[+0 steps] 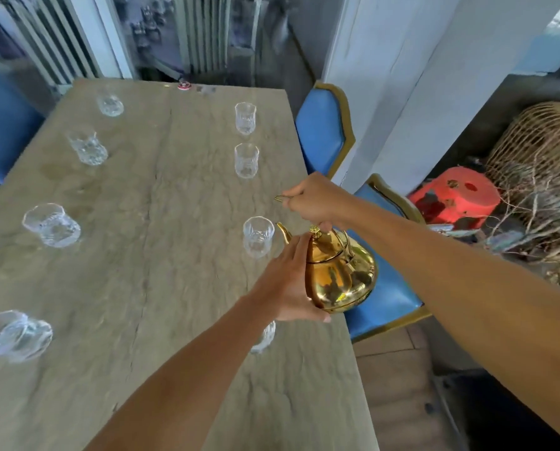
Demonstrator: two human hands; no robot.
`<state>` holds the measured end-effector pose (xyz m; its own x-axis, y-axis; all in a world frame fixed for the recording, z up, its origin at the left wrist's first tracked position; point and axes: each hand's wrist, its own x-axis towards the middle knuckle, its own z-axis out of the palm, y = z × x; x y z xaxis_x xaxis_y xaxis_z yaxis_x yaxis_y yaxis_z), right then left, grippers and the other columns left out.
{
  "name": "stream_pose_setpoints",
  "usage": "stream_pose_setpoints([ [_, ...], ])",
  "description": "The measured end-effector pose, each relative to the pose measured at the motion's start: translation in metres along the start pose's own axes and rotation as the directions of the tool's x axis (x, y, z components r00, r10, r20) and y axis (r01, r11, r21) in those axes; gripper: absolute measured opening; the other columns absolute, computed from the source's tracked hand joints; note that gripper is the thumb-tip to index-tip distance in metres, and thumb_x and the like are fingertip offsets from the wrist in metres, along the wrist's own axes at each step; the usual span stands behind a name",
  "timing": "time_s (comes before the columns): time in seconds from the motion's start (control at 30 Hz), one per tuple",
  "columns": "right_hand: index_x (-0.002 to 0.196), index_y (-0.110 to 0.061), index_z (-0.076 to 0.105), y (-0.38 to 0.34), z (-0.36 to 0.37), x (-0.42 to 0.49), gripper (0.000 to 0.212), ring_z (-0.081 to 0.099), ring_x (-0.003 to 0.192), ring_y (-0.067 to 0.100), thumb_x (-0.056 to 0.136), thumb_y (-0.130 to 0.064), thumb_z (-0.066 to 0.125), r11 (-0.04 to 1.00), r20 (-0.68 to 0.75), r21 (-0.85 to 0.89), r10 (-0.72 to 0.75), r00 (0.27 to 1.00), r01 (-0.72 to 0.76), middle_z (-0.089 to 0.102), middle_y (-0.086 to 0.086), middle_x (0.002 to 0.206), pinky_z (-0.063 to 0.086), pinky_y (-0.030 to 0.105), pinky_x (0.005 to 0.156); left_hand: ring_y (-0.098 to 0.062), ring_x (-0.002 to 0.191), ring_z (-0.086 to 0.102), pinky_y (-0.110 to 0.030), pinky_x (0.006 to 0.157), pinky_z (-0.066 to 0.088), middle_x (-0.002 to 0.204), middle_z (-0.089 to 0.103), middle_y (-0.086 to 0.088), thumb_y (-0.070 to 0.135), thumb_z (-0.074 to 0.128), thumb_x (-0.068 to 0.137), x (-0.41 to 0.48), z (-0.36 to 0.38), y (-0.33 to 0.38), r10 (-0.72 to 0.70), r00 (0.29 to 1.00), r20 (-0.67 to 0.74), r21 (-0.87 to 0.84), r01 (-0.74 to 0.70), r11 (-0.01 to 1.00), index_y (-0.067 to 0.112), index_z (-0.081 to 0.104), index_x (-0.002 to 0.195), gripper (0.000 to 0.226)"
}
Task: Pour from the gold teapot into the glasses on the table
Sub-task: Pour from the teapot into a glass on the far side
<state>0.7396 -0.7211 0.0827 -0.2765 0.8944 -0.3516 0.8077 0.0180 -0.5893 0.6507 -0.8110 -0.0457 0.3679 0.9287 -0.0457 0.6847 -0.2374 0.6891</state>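
Hands meet on a gold teapot (pixel 340 275), held off the surface at the right edge of a long stone-patterned table (pixel 161 288) and partly above a blue chair (pixel 389 297) drawn up beside it. The right hand (pixel 316 200) is curled round the thin wire handle above the lid. The left hand (pixel 288 281) lies against the pot's side, fingers straight and thumb under the base. The spout (pixel 284 232) points at the third glass (pixel 258 236) of the right-hand row, just beside its rim. Farther along that row stand the second glass (pixel 246 160) and the far glass (pixel 245 118); the nearest glass (pixel 265 336) is half hidden under the left wrist. Four more glasses form the left row (pixel 52 225). Whether any glass holds liquid cannot be told. A red stool (pixel 454 200) and a wicker basket (pixel 539 151) sit on the floor to the right
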Motion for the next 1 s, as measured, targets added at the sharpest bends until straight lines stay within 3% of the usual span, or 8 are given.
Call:
stream_pose_setpoints([
  [0.17,0.129,0.005,0.060,-0.006,0.008,0.024,0.036,0.033,0.046,0.011,0.097,-0.008,0.049,0.998,0.047,-0.052,0.035,0.998,-0.032,0.041,0.004,0.064,0.026,0.017,0.037,-0.020,0.141,0.040,-0.048,0.115,0.042,0.157,0.029,0.006,0.057,0.099,0.045,0.003,-0.001,-0.004,-0.062,0.998,0.001,-0.062,0.062,0.996,0.032,0.002,0.158,0.151],
  [0.33,0.130,-0.003,0.060,-0.016,0.011,0.037,0.035,0.039,0.045,0.015,0.100,-0.019,0.052,0.994,0.082,-0.088,0.080,0.993,-0.072,0.045,0.006,0.064,0.031,0.018,0.033,-0.020,0.141,0.041,-0.047,0.113,0.044,0.157,0.029,0.008,0.058,0.098,0.045,0.007,-0.004,-0.009,-0.099,0.995,0.024,-0.094,0.101,0.990,0.036,-0.002,0.158,0.153],
  [0.47,0.092,-0.005,0.057,-0.024,0.014,0.046,0.015,0.039,0.046,0.017,0.099,-0.016,0.051,0.983,0.103,-0.158,0.107,0.989,-0.090,0.043,0.006,0.064,0.031,0.019,0.035,-0.020,0.143,0.040,-0.047,0.115,0.042,0.159,0.029,0.007,0.055,0.099,0.047,0.009,-0.009,-0.013,-0.111,0.993,0.037,-0.113,0.115,0.987,0.038,-0.002,0.157,0.150],
  [0.53,0.080,-0.008,0.050,-0.027,0.016,0.049,0.018,0.040,0.046,0.017,0.098,-0.013,0.052,0.978,0.106,-0.185,0.113,0.988,-0.092,0.042,0.007,0.063,0.031,0.021,0.037,-0.019,0.142,0.040,-0.046,0.115,0.041,0.159,0.030,0.007,0.054,0.099,0.048,0.008,-0.011,-0.014,-0.112,0.992,0.052,-0.129,0.118,0.985,0.038,-0.001,0.157,0.148],
  [0.67,0.080,-0.009,0.049,-0.033,0.018,0.051,0.019,0.041,0.046,0.017,0.098,-0.013,0.050,0.968,0.112,-0.229,0.130,0.985,-0.101,0.042,0.007,0.062,0.034,0.022,0.040,-0.020,0.140,0.043,-0.050,0.113,0.044,0.156,0.034,0.008,0.056,0.099,0.044,0.010,-0.014,-0.017,-0.115,0.991,0.072,-0.140,0.124,0.982,0.038,0.004,0.156,0.148],
  [0.8,0.101,-0.003,0.058,-0.039,0.019,0.054,0.013,0.042,0.047,0.018,0.098,-0.013,0.050,0.961,0.116,-0.247,0.158,0.981,-0.125,0.043,0.008,0.061,0.036,0.024,0.043,-0.021,0.139,0.044,-0.049,0.112,0.044,0.155,0.035,0.007,0.054,0.100,0.045,0.011,-0.018,-0.020,-0.107,0.991,0.082,-0.145,0.118,0.982,0.038,0.006,0.155,0.145],
  [1.0,0.085,-0.003,0.055,-0.044,0.022,0.061,0.015,0.043,0.047,0.018,0.096,-0.012,0.050,0.939,0.126,-0.321,0.173,0.977,-0.125,0.044,0.009,0.059,0.039,0.025,0.045,-0.020,0.142,0.041,-0.048,0.114,0.042,0.157,0.033,0.007,0.056,0.099,0.044,0.012,-0.022,-0.022,-0.117,0.988,0.098,-0.153,0.131,0.979,0.037,0.002,0.157,0.150],
])
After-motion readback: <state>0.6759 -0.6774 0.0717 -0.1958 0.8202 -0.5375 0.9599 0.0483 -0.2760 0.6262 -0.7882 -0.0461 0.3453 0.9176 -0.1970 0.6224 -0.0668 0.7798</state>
